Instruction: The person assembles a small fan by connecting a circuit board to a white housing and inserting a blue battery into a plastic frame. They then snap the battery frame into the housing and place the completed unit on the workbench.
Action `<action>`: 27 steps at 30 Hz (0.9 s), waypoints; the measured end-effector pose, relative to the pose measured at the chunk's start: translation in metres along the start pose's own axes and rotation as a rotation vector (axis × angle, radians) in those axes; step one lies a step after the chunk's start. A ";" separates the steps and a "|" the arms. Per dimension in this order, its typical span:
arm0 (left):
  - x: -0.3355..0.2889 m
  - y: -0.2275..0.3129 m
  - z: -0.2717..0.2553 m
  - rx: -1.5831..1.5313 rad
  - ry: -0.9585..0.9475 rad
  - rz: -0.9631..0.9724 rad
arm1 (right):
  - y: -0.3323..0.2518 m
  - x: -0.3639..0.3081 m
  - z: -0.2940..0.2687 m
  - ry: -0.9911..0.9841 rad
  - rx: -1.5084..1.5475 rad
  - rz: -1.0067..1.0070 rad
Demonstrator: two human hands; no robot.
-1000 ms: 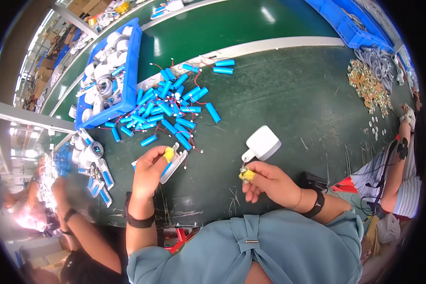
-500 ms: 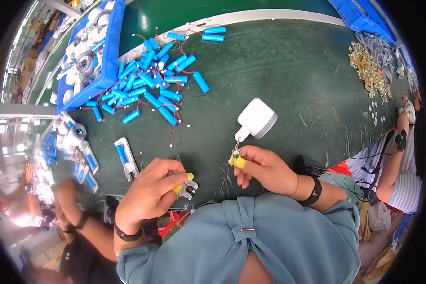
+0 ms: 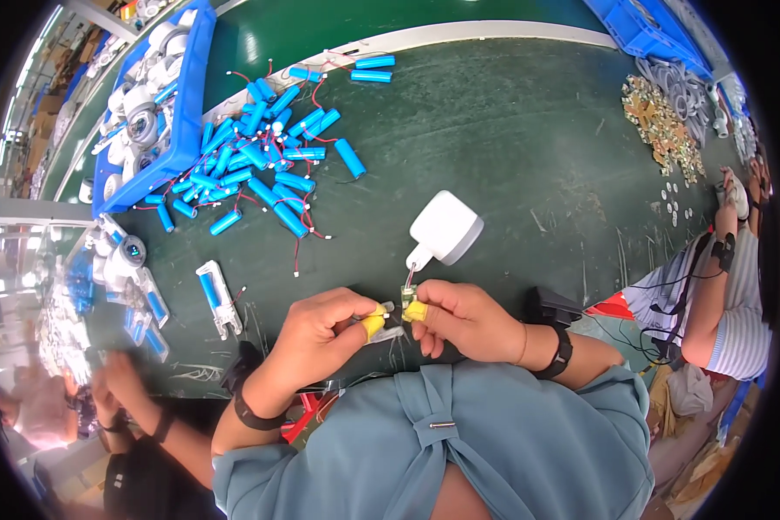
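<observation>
From here I see the right hand (image 3: 459, 319) pinching a small green circuit board (image 3: 409, 296), wired to the white device (image 3: 440, 218) on the table just beyond. The left hand (image 3: 321, 334) curls close beside, fingertips together; whether it grips anything, I can't tell. Blue cylinders (image 3: 256, 156) lie heaped farther off.
</observation>
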State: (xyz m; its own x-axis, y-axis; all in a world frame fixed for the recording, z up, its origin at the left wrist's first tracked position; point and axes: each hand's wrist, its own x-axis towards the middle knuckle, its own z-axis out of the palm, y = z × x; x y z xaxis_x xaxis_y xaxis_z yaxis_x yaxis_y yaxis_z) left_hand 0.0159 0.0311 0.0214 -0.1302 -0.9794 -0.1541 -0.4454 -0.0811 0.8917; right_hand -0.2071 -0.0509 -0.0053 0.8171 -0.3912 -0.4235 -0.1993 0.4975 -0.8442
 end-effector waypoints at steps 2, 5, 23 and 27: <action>0.005 -0.002 0.013 -0.129 0.099 -0.049 | -0.003 -0.001 0.001 0.006 -0.027 0.000; 0.010 0.000 0.019 -0.102 0.131 -0.021 | -0.004 -0.001 0.002 0.006 -0.029 -0.011; 0.010 0.010 0.048 0.253 0.315 0.180 | 0.009 0.000 0.018 0.293 -0.378 -0.267; 0.010 0.012 0.051 0.273 0.306 0.203 | 0.018 0.005 0.017 0.350 -0.538 -0.398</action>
State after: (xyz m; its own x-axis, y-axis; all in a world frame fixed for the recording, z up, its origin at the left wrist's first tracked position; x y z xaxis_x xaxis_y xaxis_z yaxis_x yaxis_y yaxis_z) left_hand -0.0364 0.0303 0.0090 0.0104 -0.9833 0.1814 -0.6602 0.1295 0.7399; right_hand -0.1973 -0.0305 -0.0172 0.6810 -0.7301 -0.0572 -0.2352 -0.1441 -0.9612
